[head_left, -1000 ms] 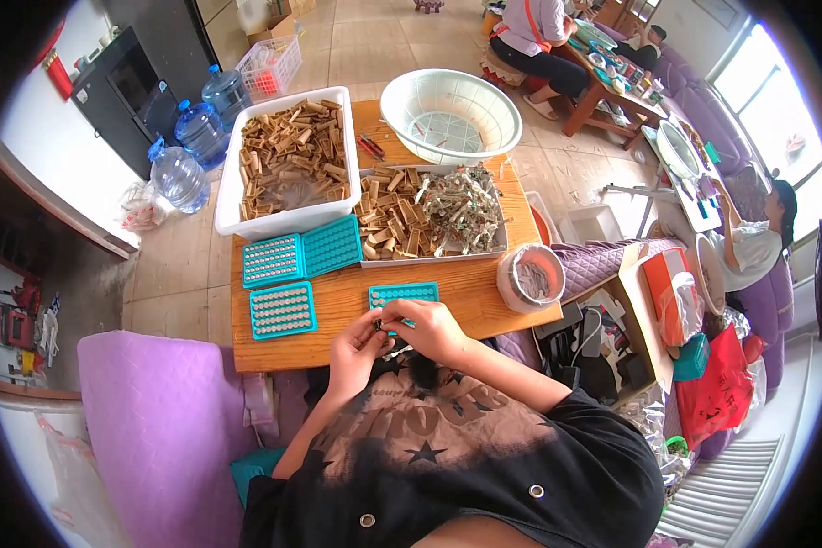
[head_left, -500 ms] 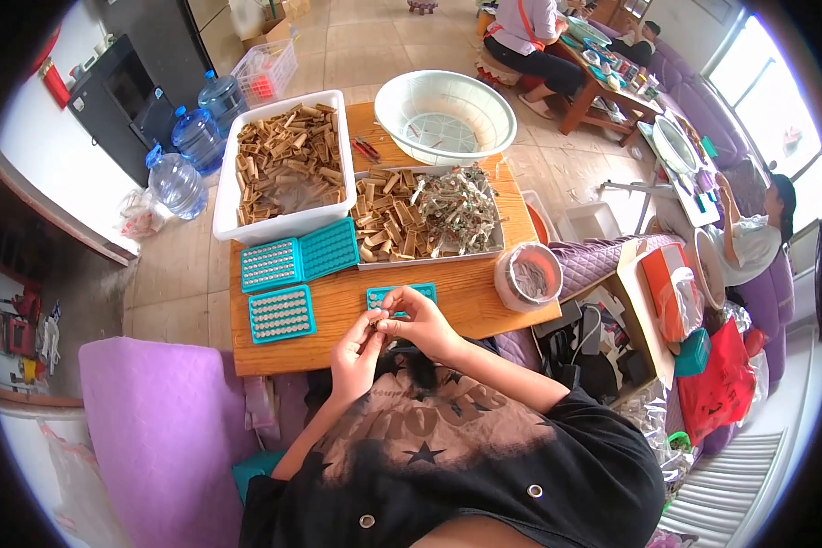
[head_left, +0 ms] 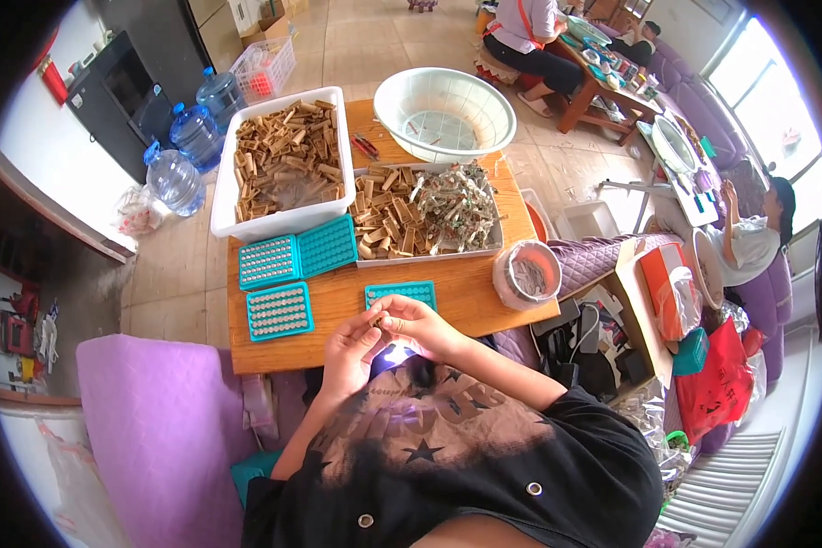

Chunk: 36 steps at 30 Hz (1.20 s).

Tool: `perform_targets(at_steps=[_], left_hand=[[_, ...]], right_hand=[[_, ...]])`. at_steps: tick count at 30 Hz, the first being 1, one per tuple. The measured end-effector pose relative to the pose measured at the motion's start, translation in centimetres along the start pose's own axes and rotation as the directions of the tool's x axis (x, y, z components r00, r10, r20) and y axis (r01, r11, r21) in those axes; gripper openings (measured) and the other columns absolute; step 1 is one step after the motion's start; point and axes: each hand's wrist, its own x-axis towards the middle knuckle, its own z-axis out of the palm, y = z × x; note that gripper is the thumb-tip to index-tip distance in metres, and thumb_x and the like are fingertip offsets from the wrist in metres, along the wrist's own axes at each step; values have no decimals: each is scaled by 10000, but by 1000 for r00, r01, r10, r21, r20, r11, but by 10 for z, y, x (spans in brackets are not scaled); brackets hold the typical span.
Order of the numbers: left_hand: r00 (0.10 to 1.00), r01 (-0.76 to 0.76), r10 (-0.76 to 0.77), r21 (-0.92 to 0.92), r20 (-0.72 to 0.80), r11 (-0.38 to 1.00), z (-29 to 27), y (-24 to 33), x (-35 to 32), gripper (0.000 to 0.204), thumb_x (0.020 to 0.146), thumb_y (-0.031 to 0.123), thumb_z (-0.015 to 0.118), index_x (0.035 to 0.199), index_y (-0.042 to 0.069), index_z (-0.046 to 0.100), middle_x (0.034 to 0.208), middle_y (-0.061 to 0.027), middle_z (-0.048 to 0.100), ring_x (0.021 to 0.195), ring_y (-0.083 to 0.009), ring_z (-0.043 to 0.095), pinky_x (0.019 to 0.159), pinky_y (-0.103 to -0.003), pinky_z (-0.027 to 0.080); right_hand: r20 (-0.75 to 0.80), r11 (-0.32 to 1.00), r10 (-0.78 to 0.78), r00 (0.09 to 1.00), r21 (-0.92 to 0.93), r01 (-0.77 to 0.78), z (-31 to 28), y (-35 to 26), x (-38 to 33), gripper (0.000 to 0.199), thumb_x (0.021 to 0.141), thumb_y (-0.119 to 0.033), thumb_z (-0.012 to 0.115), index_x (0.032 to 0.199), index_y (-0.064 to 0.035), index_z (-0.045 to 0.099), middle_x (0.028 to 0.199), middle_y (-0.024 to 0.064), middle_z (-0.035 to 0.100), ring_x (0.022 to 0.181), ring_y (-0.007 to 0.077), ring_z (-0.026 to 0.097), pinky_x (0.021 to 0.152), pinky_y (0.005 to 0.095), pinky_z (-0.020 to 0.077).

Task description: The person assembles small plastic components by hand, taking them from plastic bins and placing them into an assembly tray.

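Observation:
My left hand (head_left: pixel 347 352) and my right hand (head_left: pixel 422 327) meet above my lap, at the near edge of the table. Their fingertips pinch a small brown piece (head_left: pixel 377 321) between them; it is too small to make out fully. Just beyond the fingers lies a teal tray (head_left: pixel 426 294) with round hollows, partly covered by my hands. Left of it, another teal tray (head_left: pixel 280 310) carries rows of small round pieces. Behind that, a third tray (head_left: pixel 268 262) is filled with silvery round pieces, next to a teal grid panel (head_left: pixel 328 247).
On the wooden table (head_left: pixel 466 297) stand a white tub (head_left: pixel 216 219) of brown folded pieces, a shallow box (head_left: pixel 429 258) with brown pieces and a silvery tangle, a pale basin (head_left: pixel 395 119) and a round container (head_left: pixel 511 294). A purple padded seat (head_left: pixel 160 411) is at left. Other people sit at right.
My fingers have shifted slightly and opened up around the small brown piece, which shows more clearly now. A bright glow has appeared on my shirt below the hands.

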Motion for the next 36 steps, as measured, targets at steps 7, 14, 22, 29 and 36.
perform_targets(at_steps=[7, 14, 22, 29, 36], left_hand=[[1000, 3, -1, -106, 23, 994, 0, -3, 6, 253, 883, 11, 530, 1131, 48, 566, 1111, -83, 607, 1027, -185, 580, 914, -358, 483], [999, -40, 35, -267, -22, 963, -4, -3, 10, 261, 885, 42, 540, 1145, 63, 552, 1141, -95, 584, 1072, -220, 559, 948, -370, 461], [999, -34, 19, -416, -38, 909, -8, -4, 9, 261, 876, 25, 549, 1129, 84, 565, 1153, -93, 574, 1091, -223, 547, 968, -371, 449], [994, 74, -105, -445, -44, 892, -18, 1, 8, 148, 891, 93, 552, 1035, 124, 536, 1133, -121, 570, 1028, -211, 570, 888, -343, 478], [982, -14, -50, -327, -184, 945, -30, 0, 8, 52, 914, 142, 527, 945, 141, 485, 1059, -108, 582, 889, -163, 580, 765, -301, 480]], right_hand=[[-78, 997, -20, 997, -81, 14, 4, -4, 1, 254, 909, -187, 555, 1117, -49, 509, 1060, 21, 554, 971, 109, 535, 841, 275, 443], [-178, 977, -11, 984, -210, -27, 12, -15, -6, 350, 869, -153, 614, 1172, -66, 461, 983, 27, 562, 920, 93, 523, 765, 245, 454], [-114, 963, 23, 993, -265, -53, 1, -1, -7, 373, 839, -62, 623, 1167, -45, 448, 865, 15, 583, 818, 92, 563, 750, 239, 459], [-7, 970, 220, 975, -99, -220, -9, -3, 8, 371, 840, -89, 634, 1160, -7, 465, 890, 28, 610, 844, 112, 589, 742, 243, 477], [-215, 254, -482, 850, -962, -99, -52, -31, 48, 213, 774, -120, 657, 973, -59, 612, 872, 114, 593, 762, 233, 589, 689, 325, 481]])
